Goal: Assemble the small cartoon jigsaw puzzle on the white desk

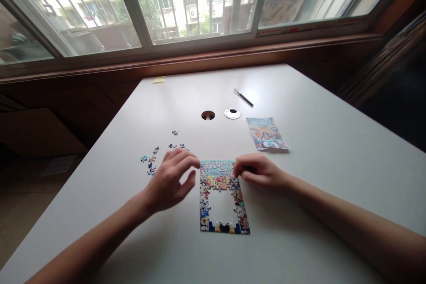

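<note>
A small colourful jigsaw puzzle (223, 195) lies flat on the white table (316, 155), its frame assembled around a blank hole in the middle. My left hand (171, 179) hovers at the puzzle's upper left corner, fingers curved and apart, with nothing seen in them. My right hand (258, 169) rests at the upper right corner, fingers curled together and pressing on the puzzle's edge. Several loose puzzle pieces (155, 157) lie scattered just left of my left hand.
A printed picture card (267, 133) lies beyond my right hand. Farther back are a pen (243, 97), a round cable hole (208, 115) and its loose cap (232, 113). A yellow sticky note (159, 80) sits at the far edge, below the window.
</note>
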The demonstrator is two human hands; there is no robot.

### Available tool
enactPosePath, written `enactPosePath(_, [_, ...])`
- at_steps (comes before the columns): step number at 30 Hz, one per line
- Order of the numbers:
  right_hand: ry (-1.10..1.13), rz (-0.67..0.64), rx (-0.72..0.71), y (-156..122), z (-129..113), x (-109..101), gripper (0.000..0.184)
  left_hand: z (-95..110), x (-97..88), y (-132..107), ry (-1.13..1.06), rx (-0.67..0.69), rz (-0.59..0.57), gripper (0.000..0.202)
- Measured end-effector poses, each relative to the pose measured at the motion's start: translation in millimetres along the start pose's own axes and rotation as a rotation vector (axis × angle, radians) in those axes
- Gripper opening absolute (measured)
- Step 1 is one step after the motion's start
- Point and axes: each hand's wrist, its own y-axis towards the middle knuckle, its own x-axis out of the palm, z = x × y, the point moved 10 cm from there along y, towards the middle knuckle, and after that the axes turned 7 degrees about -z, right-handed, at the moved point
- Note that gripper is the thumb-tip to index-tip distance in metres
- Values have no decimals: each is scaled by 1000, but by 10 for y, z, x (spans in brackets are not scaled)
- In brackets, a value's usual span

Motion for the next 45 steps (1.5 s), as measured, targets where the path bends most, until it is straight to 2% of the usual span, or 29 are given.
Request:
enactPosePath(1, [1, -1, 4, 0, 7, 2, 19, -151, -119, -41, 47, -33, -19, 14])
enactPosePath(3, [0, -5, 19, 1, 26, 10, 17, -563, -424, -207, 103, -155, 28, 13])
enactPosePath(5, [4, -14, 35, 5, 38, 22, 15, -1038, -787, -496, 187, -360, 200, 13])
enactPosePath(6, [4, -21, 41, 6, 40, 29, 14, -1233, -885, -634, 226, -440, 235, 14])
enactPosePath(8, [-7, -27, 54, 5, 43, 35, 13, -1527, -847, -799, 213, -521, 132, 19])
enactPosePath(9, [-17, -28, 61, 3, 47, 35, 13, -1603, -821, -848, 197, -530, 100, 20])
enactPosePath(11, [-32, -33, 76, -6, 62, 37, 13, -1638, -739, -869, 164, -504, 30, 22])
enactPosePath(15, [-41, -56, 74, -19, 79, 55, 13, -1519, -590, -812, 104, -437, -87, 23])
enactPosePath(18, [-41, -60, 72, -18, 78, 58, 14, -1454, -547, -797, 98, -427, -125, 23])
enactPosePath(28, [-33, -58, 92, -24, 107, 69, 13, -1474, -524, -805, 96, -423, -132, 22])
enactPosePath(40, [-21, -31, 79, -4, 58, 60, 19, -1696, -443, -875, 101, -472, -190, 22])
enactPosePath(45, [-27, -37, 75, -9, 41, 61, 20, -1714, -440, -880, 105, -491, -189, 24])
